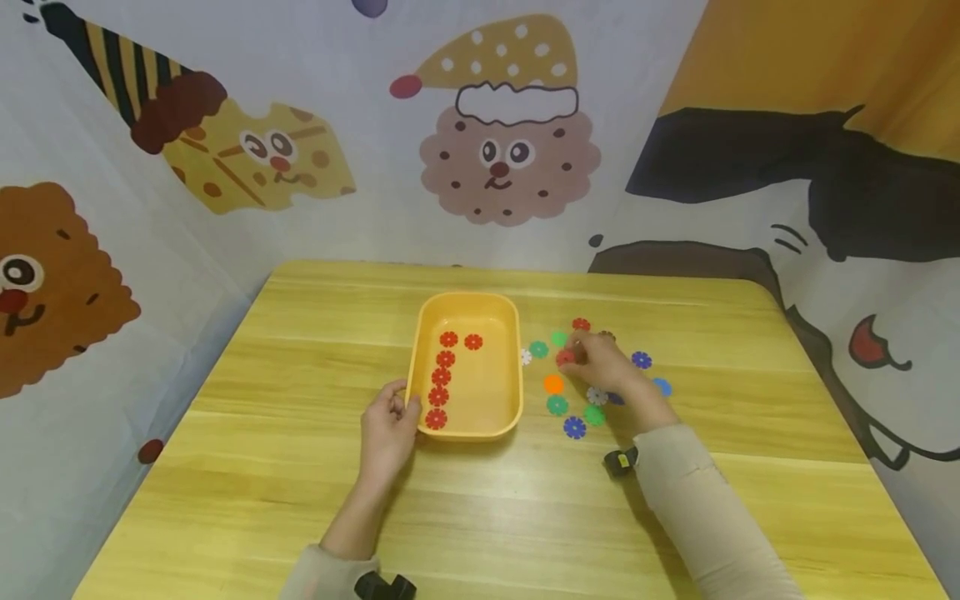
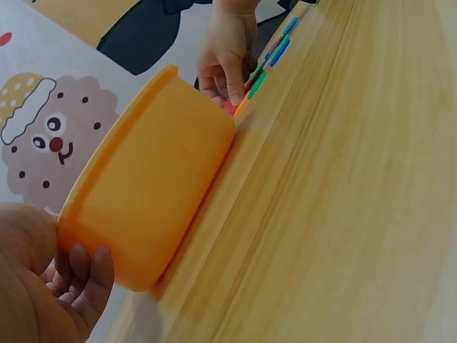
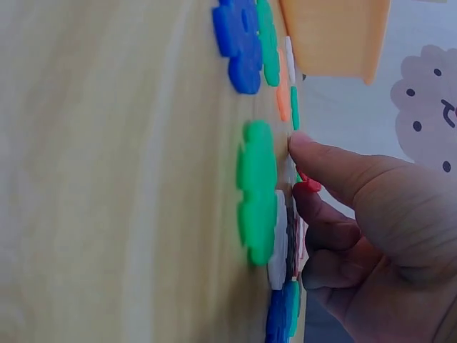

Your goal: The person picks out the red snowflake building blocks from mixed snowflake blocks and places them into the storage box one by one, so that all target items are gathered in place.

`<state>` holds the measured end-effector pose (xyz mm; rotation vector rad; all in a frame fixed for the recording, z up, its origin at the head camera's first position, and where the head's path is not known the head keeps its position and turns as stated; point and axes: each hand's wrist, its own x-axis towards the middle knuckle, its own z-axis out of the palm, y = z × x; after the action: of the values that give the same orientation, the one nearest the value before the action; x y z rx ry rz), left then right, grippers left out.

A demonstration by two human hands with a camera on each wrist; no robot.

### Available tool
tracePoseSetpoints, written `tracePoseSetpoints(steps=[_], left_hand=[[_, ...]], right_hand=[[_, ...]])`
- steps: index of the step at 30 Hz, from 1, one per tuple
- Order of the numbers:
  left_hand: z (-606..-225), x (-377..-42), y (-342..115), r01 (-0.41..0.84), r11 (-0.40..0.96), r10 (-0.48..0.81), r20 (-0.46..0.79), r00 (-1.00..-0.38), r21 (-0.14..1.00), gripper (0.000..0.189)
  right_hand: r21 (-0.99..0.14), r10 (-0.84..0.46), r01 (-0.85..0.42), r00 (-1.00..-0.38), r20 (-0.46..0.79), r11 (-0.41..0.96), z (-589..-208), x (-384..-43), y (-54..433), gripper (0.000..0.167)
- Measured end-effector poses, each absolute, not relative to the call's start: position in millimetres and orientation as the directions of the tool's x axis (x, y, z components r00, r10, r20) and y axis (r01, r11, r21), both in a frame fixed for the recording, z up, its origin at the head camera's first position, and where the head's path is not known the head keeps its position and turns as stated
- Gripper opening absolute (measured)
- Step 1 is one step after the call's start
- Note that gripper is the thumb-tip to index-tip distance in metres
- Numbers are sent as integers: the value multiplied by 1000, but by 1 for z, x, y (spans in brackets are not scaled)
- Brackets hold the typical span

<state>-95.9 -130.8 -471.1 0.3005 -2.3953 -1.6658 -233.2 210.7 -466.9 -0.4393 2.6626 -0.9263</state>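
Note:
A yellow plastic tray point(image 1: 501, 379) stands on the table with several red notched discs point(image 1: 441, 377) inside, most in a column along its left side. My left hand point(image 1: 390, 429) grips the tray's near left corner, thumb over the rim and fingers against the outer wall, as the left wrist view point(image 2: 53, 275) also shows. To the right of the tray my right hand point(image 1: 603, 362) pinches a red notched disc point(image 1: 565, 357) between thumb and fingers. In the right wrist view that red disc point(image 3: 308, 184) is partly hidden by the fingers.
Loose notched discs lie around the right hand: green point(image 1: 557, 405), orange point(image 1: 553, 384), dark blue point(image 1: 574, 427), white point(image 1: 526, 357), light blue point(image 1: 662, 387) and another red one point(image 1: 581, 324). A patterned cloth point(image 1: 300, 233) hangs behind the wooden table point(image 1: 495, 517).

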Motion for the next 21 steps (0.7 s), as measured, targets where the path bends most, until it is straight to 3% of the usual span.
tracePoseSetpoints(steps=[5, 14, 21], left_hand=[[-471, -97, -132, -53, 351, -284, 52, -957, 935, 37], [-472, -96, -131, -62, 359, -284, 46, -958, 931, 38], [-474, -98, -129, -60, 338, -292, 44, -955, 939, 38]], right_hand=[[-637, -409, -227, -900, -153, 737, -466, -233, 211, 30], [-624, -429, -292, -900, -78, 725, -467, -232, 209, 21], [-643, -398, -357, -913, 88, 678, -466, -235, 202, 39]])
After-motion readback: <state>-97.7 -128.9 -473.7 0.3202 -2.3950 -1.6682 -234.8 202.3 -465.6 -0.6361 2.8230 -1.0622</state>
